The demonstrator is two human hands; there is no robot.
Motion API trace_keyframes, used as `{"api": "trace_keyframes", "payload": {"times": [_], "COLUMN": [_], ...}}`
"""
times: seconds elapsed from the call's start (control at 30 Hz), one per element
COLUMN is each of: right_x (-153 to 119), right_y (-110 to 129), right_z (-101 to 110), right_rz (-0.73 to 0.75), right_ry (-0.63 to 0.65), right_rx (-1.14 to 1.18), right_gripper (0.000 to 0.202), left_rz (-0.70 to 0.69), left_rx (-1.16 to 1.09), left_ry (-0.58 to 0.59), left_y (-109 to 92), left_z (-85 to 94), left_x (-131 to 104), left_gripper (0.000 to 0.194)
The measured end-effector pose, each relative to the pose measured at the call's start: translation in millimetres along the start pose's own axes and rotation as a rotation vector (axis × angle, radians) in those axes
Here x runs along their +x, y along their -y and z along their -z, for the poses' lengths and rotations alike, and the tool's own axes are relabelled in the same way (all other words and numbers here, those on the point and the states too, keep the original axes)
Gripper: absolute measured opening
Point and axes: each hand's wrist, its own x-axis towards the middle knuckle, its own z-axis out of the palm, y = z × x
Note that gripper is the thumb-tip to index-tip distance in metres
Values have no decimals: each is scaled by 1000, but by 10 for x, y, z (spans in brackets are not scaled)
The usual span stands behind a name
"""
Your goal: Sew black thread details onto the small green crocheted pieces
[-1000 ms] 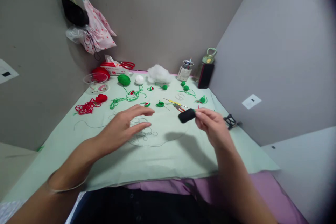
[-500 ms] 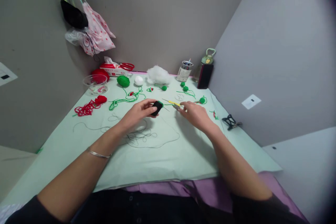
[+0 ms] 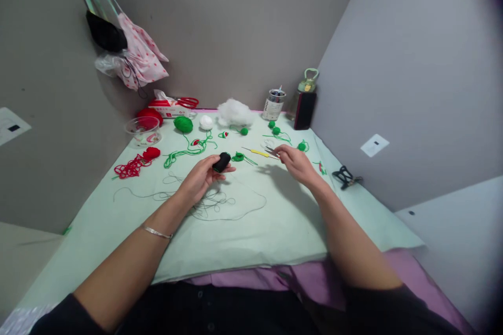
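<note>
My left hand point(image 3: 201, 177) is closed around a spool of black thread point(image 3: 222, 162), held above the table. Just right of the spool, a small green crocheted piece point(image 3: 238, 157) lies on the cloth with its yarn tails stretching right. My right hand point(image 3: 295, 161) pinches a small pair of scissors point(image 3: 272, 152), its dark pointed blades facing left; the handles are hidden by the fingers. Beside those blades rests a crochet hook point(image 3: 259, 153) with a yellow grip. Loose dark thread point(image 3: 212, 204) lies in tangled loops below my left hand.
Green yarn point(image 3: 183, 124), a white ball point(image 3: 206, 122), fluffy stuffing point(image 3: 234, 113) and a pen can point(image 3: 274, 104) line the back. Red yarn point(image 3: 131, 167) and a clear tub point(image 3: 143, 133) sit at left. A phone point(image 3: 305, 111) leans at right, near a black claw clip point(image 3: 346, 177).
My left hand has shifted left and slightly down with the spool, leaving the green piece in open view. My right hand has lifted the scissors slightly up and right.
</note>
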Motion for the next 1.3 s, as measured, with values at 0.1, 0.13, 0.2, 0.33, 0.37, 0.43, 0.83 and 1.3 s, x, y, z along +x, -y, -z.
{"api": "trace_keyframes", "payload": {"times": [0.1, 0.13, 0.2, 0.33, 0.37, 0.43, 0.83, 1.3], "right_x": [-88, -123, -187, -249, -250, -246, -201, -252], "right_y": [158, 234, 387, 581, 600, 621, 393, 532], "right_z": [28, 16, -33, -171, -203, -259, -137, -274], "right_rz": [105, 134, 171, 180, 177, 170, 145, 292], "right_ry": [136, 219, 353, 400, 388, 359, 404, 158], "right_rx": [256, 292, 294, 211, 194, 170, 114, 652], "right_gripper": [51, 53, 51, 41, 39, 36, 34, 22], "left_rz": [-2, -9, -32, -80, -80, -70, -37, 100], "left_rx": [-22, -12, 23, 151, 184, 235, 233, 162], "left_ry": [-9, 2, 32, 42, 36, 40, 84, 320], "left_y": [37, 50, 77, 108, 110, 105, 85, 154], "left_z": [-14, -19, -26, -46, -55, -76, -71, -158], "left_x": [-2, -2, -2, -14, -21, -35, -50, -83], "left_gripper": [20, 21, 26, 35, 35, 36, 34, 40]}}
